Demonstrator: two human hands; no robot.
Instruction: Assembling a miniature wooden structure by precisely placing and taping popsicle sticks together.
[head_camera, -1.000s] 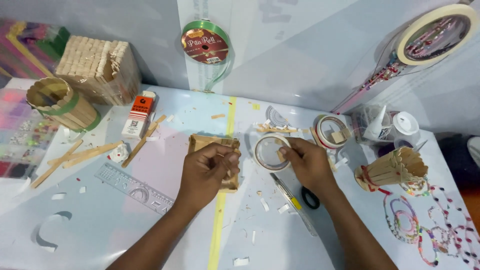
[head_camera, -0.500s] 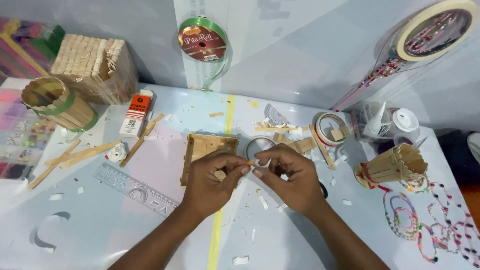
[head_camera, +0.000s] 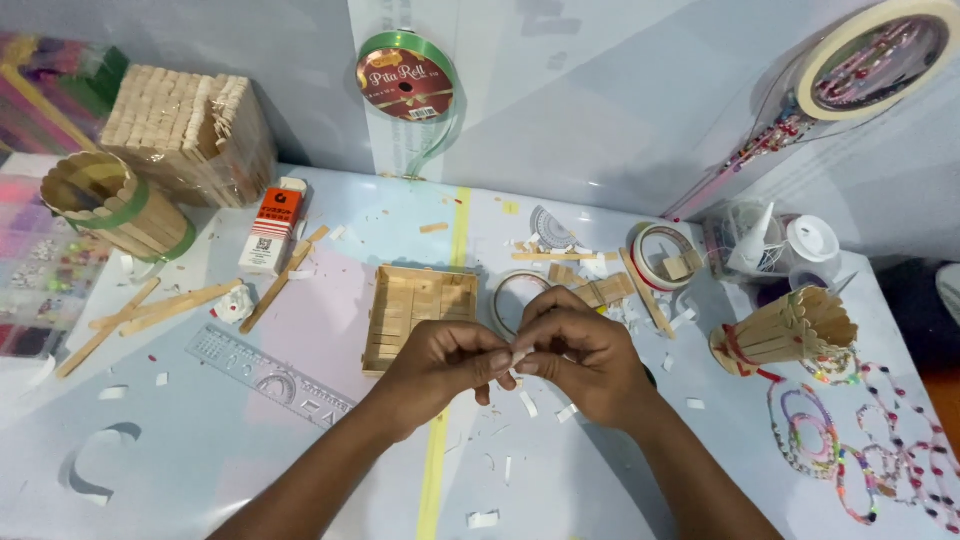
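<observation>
My left hand (head_camera: 445, 365) and my right hand (head_camera: 580, 360) meet above the table, fingertips pinched together on a small white strip of tape (head_camera: 520, 356). Just behind my left hand lies a flat square tray of wooden craft sticks (head_camera: 415, 305). A clear tape roll (head_camera: 510, 295) lies on the table behind my fingers, partly hidden by my right hand. Small white tape scraps (head_camera: 528, 404) lie under my hands.
A stick-built cup (head_camera: 785, 330) stands at the right, bead bracelets (head_camera: 850, 450) beyond it. Another tape roll (head_camera: 660, 255) and loose sticks (head_camera: 600, 290) lie behind. At the left are a clear ruler (head_camera: 265, 375), an orange glue box (head_camera: 272, 225), a round stick holder (head_camera: 110, 205) and a stick box (head_camera: 190, 130). A green ribbon spool (head_camera: 405, 80) hangs on the wall.
My left hand has lifted off the stick tray and my right hand has left the tape roll. Both came together toward me, pinching a white strip.
</observation>
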